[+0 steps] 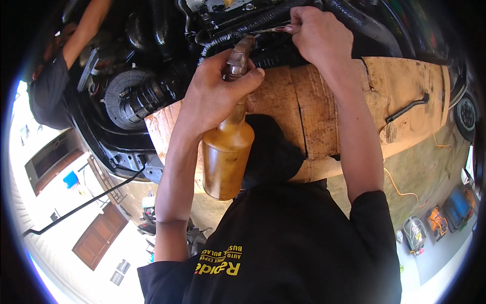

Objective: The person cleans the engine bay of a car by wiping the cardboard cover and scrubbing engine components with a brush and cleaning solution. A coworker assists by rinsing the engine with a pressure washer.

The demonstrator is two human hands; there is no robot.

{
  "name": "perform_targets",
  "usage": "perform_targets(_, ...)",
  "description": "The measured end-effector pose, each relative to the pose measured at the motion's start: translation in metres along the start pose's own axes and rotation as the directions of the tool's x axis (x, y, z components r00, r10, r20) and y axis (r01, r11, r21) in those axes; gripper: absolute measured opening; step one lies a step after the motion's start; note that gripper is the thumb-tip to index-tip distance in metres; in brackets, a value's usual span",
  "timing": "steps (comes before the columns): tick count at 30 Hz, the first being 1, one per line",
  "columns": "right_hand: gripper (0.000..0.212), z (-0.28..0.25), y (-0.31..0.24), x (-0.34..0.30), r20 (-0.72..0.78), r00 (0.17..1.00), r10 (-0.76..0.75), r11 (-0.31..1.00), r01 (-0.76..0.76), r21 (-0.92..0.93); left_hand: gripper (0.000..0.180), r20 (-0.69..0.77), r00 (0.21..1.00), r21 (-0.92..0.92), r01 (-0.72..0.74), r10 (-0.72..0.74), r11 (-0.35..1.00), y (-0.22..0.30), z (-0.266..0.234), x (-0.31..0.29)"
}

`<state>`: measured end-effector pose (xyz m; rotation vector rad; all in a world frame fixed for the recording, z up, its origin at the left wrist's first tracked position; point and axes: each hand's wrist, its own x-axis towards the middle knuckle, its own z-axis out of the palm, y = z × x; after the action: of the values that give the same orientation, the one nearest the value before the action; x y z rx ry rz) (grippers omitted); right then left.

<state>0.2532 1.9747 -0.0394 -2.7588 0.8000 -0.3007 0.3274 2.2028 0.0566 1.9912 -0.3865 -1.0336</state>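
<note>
My left hand [215,93] is wrapped round the neck of a spray bottle [228,152] holding yellow-brown liquid. The bottle stands nearly upright, with its grimy spray head [240,55] toward the car's engine bay [228,23]. Up beside the hoses, my right hand [321,38] is closed in a pinch on a thin stick-like piece [278,30] with a reddish-brown end. That piece reaches left toward the spray head and lies close to a ribbed black hose [258,21]. Its exact kind is too small to make out.
Stained cardboard [324,109] covers the car's edge, with a dark wrench-like tool [407,108] lying on it at right. Another person's arm [86,33] reaches in at the far left. A round black housing [124,99] and a slanting rod [86,207] are also at left.
</note>
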Motion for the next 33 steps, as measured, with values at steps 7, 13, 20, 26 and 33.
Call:
perform_targets(7, 0.008, -0.009, 0.002, -0.001, 0.000, 1.000, 0.016, 0.989, -0.016, 0.147, 0.031, -0.004, 0.999, -0.040, -0.038, 0.038, 0.998, -0.001, 0.002, 0.003)
perform_targets(13, 0.008, -0.021, -0.007, -0.002, -0.066, 0.995, 0.076, 0.981, -0.063, 0.185, 0.031, -0.040, 0.997, -0.060, -0.065, 0.063, 0.996, -0.005, 0.005, 0.009)
perform_targets(20, 0.009, -0.022, -0.010, 0.001, -0.002, 0.992, 0.126, 0.941, -0.119, 0.316, 0.033, -0.034, 0.999, -0.068, -0.037, 0.035, 0.997, -0.003, 0.001, 0.006)
perform_targets(26, 0.012, 0.002, -0.007, -0.002, 0.003, 0.985, 0.170, 0.892, -0.155, 0.425, 0.034, -0.043, 0.999, -0.030, -0.005, 0.004, 1.000, -0.001, 0.003, 0.006)
perform_targets(33, 0.009, 0.007, 0.002, -0.005, 0.020, 0.999, 0.048, 0.994, -0.049, 0.098, 0.033, -0.018, 1.000, -0.046, -0.007, 0.006, 0.999, -0.003, 0.003, 0.010)
